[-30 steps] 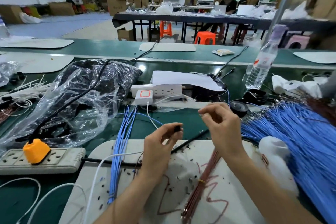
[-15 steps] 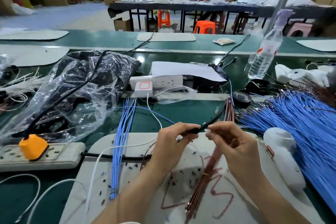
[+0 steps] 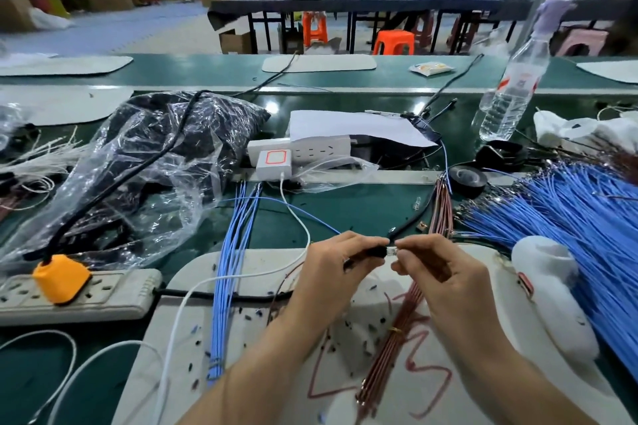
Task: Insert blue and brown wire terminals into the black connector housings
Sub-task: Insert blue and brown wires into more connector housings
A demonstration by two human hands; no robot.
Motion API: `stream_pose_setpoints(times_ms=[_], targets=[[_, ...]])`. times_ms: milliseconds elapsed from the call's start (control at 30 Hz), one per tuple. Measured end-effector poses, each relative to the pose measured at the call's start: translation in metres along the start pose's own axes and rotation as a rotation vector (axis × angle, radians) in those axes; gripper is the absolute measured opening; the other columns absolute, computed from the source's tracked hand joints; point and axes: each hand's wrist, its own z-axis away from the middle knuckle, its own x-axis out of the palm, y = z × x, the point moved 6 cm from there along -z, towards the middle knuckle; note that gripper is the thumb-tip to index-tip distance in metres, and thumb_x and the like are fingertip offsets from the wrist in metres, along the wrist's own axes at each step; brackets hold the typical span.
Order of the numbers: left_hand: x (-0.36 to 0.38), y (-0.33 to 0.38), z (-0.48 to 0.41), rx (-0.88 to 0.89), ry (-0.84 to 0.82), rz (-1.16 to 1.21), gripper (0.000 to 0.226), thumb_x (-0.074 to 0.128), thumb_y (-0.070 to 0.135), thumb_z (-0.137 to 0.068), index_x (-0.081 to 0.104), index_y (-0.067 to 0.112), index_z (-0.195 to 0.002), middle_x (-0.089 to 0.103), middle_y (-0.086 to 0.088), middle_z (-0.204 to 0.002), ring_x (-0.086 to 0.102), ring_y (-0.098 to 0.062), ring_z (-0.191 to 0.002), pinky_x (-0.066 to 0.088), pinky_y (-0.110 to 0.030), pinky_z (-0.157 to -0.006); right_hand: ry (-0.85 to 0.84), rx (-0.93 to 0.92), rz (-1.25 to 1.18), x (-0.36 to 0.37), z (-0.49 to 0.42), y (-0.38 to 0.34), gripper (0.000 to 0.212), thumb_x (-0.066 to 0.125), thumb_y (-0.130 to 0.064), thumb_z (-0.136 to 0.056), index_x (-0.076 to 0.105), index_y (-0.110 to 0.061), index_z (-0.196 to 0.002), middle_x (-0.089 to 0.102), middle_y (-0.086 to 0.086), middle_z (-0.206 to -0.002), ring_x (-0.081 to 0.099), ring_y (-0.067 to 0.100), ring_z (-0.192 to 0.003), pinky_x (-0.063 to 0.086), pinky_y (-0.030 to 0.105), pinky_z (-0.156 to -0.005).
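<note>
Black housing (image 3: 374, 251) in left hand (image 3: 331, 272) grip meets right hand (image 3: 435, 272) terminal (image 3: 392, 251).

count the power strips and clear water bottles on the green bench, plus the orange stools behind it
power strips: 2
clear water bottles: 1
orange stools: 2
total: 5

A worker's left hand (image 3: 331, 272) and right hand (image 3: 438, 276) are showing bare. The left forearm (image 3: 262, 362) and the right forearm (image 3: 490, 366) are showing bare as well, uncovered from the wrists down to where the view is cutting them off.
</note>
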Motion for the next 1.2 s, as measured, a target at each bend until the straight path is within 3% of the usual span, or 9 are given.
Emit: stream_pose_setpoints(times_ms=[100, 267, 433, 600, 700, 933, 1067, 1200], targets=[[0.0, 0.002, 0.0, 0.02, -0.011, -0.029, 0.029, 0.074, 0.006, -0.078, 0.073, 0.014, -0.106, 0.071, 0.001, -0.089, 0.063, -0.002, -0.076, 0.05, -0.016, -0.073, -0.003, -0.063, 0.054, 0.0, 0.0, -0.005, 0.014, 0.071, -0.007, -0.081, 0.071, -0.017, -0.091, 0.071, -0.003, -0.078, 0.069, 0.01, -0.074, 0.055, 0.02, -0.071], [0.004, -0.002, 0.002, 0.037, -0.061, -0.033, 0.032, 0.075, 0.009, -0.078, 0.073, 0.019, -0.108, 0.067, 0.005, -0.086, 0.059, -0.002, -0.073, 0.047, -0.012, -0.069, 0.012, -0.239, 0.269, 0.002, 0.001, -0.015, 0.017, 0.073, -0.001, -0.078, 0.073, -0.011, -0.091, 0.068, -0.007, -0.083, 0.066, 0.003, -0.076, 0.051, 0.014, -0.07], [0.002, 0.003, -0.002, 0.174, -0.087, -0.236, 0.031, 0.067, 0.022, -0.08, 0.072, 0.022, -0.11, 0.064, 0.004, -0.079, 0.048, -0.013, -0.073, 0.041, -0.017, -0.069, 0.058, -0.317, 0.341, 0.006, 0.003, -0.016, 0.011, 0.073, -0.007, -0.08, 0.074, -0.012, -0.09, 0.067, -0.007, -0.087, 0.064, 0.002, -0.081, 0.05, 0.013, -0.072], [0.0, 0.009, -0.002, 0.195, -0.093, -0.26, 0.031, 0.067, 0.024, -0.079, 0.073, 0.023, -0.109, 0.065, 0.005, -0.078, 0.052, -0.023, -0.073, 0.05, -0.038, -0.069, 0.064, -0.27, 0.289, 0.005, 0.004, -0.012, 0.015, 0.071, -0.001, -0.079, 0.073, -0.012, -0.089, 0.068, -0.007, -0.086, 0.065, 0.005, -0.077, 0.051, 0.014, -0.069], [0.0, 0.008, -0.001, 0.209, -0.095, -0.293, 0.032, 0.067, 0.024, -0.078, 0.072, 0.022, -0.11, 0.065, 0.005, -0.079, 0.051, -0.021, -0.076, 0.051, -0.043, -0.068, 0.031, -0.181, 0.213, 0.006, 0.003, -0.007, 0.02, 0.071, 0.001, -0.079, 0.072, -0.016, -0.089, 0.069, -0.008, -0.083, 0.066, 0.006, -0.076, 0.047, 0.011, -0.068], [0.002, 0.002, 0.003, 0.167, -0.105, -0.262, 0.034, 0.067, 0.025, -0.078, 0.071, 0.021, -0.111, 0.066, 0.005, -0.08, 0.051, -0.021, -0.078, 0.051, -0.044, -0.07, 0.04, 0.011, -0.038, 0.003, -0.001, 0.005, 0.01, 0.067, -0.02, -0.078, 0.071, -0.019, -0.087, 0.072, -0.005, -0.076, 0.069, 0.008, -0.067, 0.052, 0.013, -0.065], [0.0, -0.003, 0.002, 0.094, -0.078, -0.191, 0.031, 0.067, 0.024, -0.081, 0.071, 0.024, -0.111, 0.066, 0.007, -0.078, 0.046, -0.015, -0.077, 0.048, -0.04, -0.072, 0.003, 0.02, -0.066, 0.006, 0.0, 0.007, 0.017, 0.07, -0.004, -0.081, 0.07, -0.019, -0.089, 0.073, -0.004, -0.08, 0.07, 0.01, -0.072, 0.053, 0.014, -0.069], [0.0, -0.001, 0.003, 0.097, -0.076, -0.194, 0.029, 0.067, 0.022, -0.08, 0.072, 0.022, -0.109, 0.067, 0.005, -0.076, 0.046, -0.015, -0.075, 0.046, -0.033, -0.071, -0.005, -0.068, 0.088, 0.007, 0.002, 0.0, 0.023, 0.071, 0.0, -0.08, 0.071, -0.021, -0.09, 0.071, -0.009, -0.081, 0.068, 0.006, -0.078, 0.051, 0.013, -0.073]])
